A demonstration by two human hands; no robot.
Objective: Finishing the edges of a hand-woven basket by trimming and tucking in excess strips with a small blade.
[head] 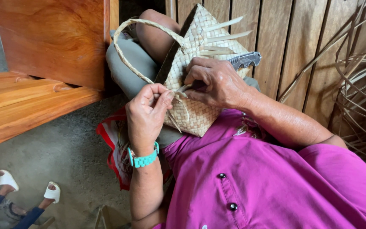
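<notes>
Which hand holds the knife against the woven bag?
The right hand: the knife juts from it against the bag. The left hand only pinches a strip.

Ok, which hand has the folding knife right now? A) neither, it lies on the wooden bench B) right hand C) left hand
B: the right hand rests on the woven basket with the knife sticking out past it, while the left hand pinches a loose strip.

Magenta buttoned shirt [267, 178]; turquoise wristband [144, 160], grey trousers [128, 68]
</notes>
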